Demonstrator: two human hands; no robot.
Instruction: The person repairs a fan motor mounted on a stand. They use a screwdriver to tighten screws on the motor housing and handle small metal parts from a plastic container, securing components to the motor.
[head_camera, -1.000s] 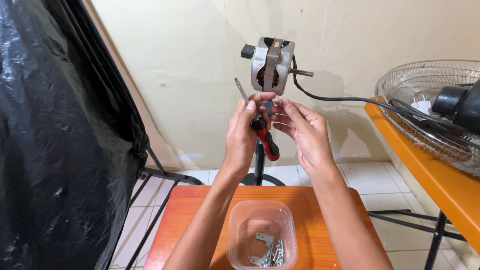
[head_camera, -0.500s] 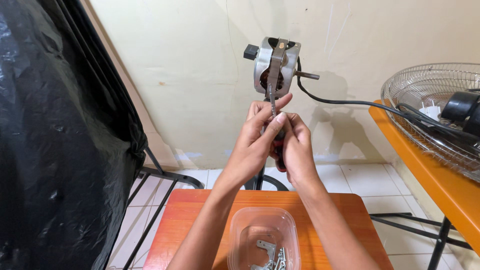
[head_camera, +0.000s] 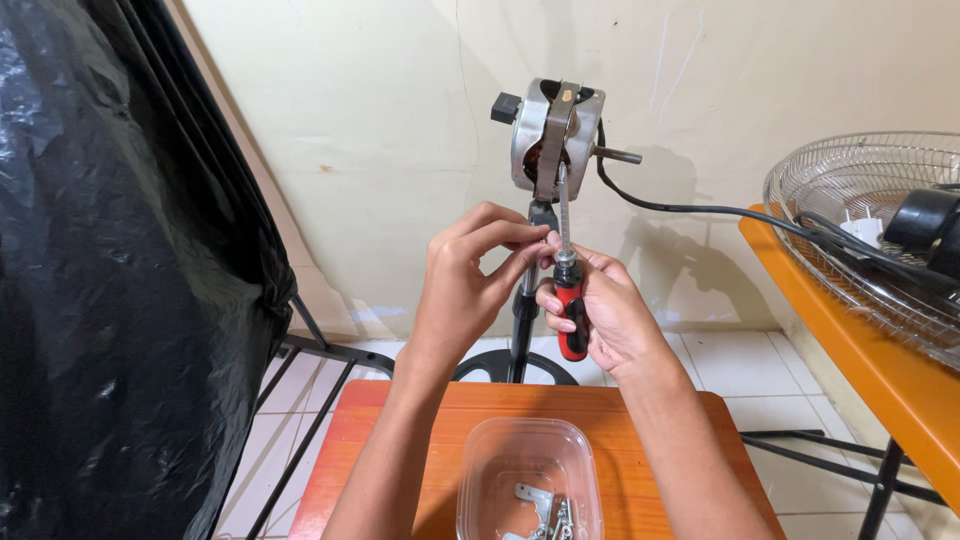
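Right hand (head_camera: 600, 315): fingers clamping the red-and-black-handled screwdriver (head_camera: 568, 290), blade pointing up at the bare metal fan motor (head_camera: 556, 135).
Left hand (head_camera: 470, 275): fingertips pinching together at the shaft.

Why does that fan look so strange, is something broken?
The fan is in pieces. Its bare motor sits on the stand with no cover, blades or guard. The wire guard lies on the orange table at right. The right hand holds a screwdriver up to the motor.

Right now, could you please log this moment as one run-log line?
right hand: grips screwdriver, tip up at fan motor | left hand: pinches shaft | clear container: metal parts
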